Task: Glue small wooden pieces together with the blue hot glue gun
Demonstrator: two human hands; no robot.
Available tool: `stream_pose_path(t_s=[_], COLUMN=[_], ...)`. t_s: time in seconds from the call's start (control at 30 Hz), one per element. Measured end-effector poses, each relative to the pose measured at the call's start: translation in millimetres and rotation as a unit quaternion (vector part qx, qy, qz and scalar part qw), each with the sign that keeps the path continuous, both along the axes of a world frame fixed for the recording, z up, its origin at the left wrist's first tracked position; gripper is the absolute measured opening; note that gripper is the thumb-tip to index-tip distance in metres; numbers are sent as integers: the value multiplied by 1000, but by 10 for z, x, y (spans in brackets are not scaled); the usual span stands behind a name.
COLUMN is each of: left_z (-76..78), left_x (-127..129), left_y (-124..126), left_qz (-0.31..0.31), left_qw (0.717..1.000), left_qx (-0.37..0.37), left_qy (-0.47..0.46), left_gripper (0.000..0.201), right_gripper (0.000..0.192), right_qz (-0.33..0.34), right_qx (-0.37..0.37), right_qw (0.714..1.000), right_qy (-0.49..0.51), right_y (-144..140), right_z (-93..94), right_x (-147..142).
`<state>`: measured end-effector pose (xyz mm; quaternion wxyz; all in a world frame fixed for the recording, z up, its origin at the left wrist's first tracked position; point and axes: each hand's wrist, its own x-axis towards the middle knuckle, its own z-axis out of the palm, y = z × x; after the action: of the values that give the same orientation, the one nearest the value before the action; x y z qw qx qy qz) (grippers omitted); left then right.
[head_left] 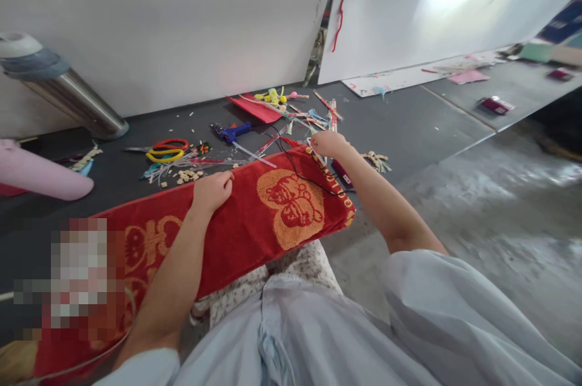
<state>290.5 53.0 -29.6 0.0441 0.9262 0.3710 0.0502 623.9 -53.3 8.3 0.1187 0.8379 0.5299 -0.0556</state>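
A red towel [236, 228] with gold patterns lies along the front edge of the dark table. On its back edge rests my left hand [211, 193], fingers curled; whatever they hold, if anything, is hidden. My right hand [330, 145] is closed at the towel's far right corner, beside a small white piece that I cannot make out. Between the hands, a translucent glue stick [255, 155] sticks out from a blue glue gun [233, 131]. A black cord [295, 169] runs over the towel, and a dark red box [342, 173] sits below my right wrist.
Scissors [166, 149] with red and yellow handles lie behind my left hand, near small wooden pieces [188, 176]. A steel flask [77, 95] and a pink cylinder [45, 171] stand left. Craft bits [273, 97] lie on a red packet. White panels [182, 22] line the back.
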Motion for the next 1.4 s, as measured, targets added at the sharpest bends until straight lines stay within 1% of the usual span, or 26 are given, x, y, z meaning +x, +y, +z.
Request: stream_pose_path(t_s=[0.07,0.17,0.37,0.47,0.6,0.73,0.93,1.13,1.27,1.4], left_z=[-9,-18,-4,15,29,18,-24,6,22,-4], left_x=[-3,-9,-11,-2,6,0,-11,-9,-12,-18], left_y=[1,3,-10,-26,-37,-28,-17,-37,-40,-20], left_qz=[0,0,2,1,4,5,-4,-1,-9,-23], left_qw=[1000,1000,1000,1000,1000,1000,1000,1000,1000,1000], left_qx=[1,4,2,-4,-9,-5,-7,-12,-15,-16], left_qy=[-1,-3,-7,-4,-1,0,-4,1,0,11], left_gripper=[36,36,37,37,37,35,37,37,38,38], right_gripper=[37,38,33,32,34,37,38,33,33,33], right_qz=[10,33,83,93,85,70,66,66,60,45], right_qx=[15,33,57,66,71,73,76,64,57,57], right_qw=[1000,999,993,991,991,993,993,994,995,996], right_qy=[5,18,54,64,68,65,62,58,53,42], right_y=[0,-2,2,37,123,225,336,388,407,414], right_z=[32,47,-23,-62,-106,-148,-193,-225,-216,-161], right_x=[-90,-298,-773,-957,-1124,-1199,-1238,-1266,-1268,-1234])
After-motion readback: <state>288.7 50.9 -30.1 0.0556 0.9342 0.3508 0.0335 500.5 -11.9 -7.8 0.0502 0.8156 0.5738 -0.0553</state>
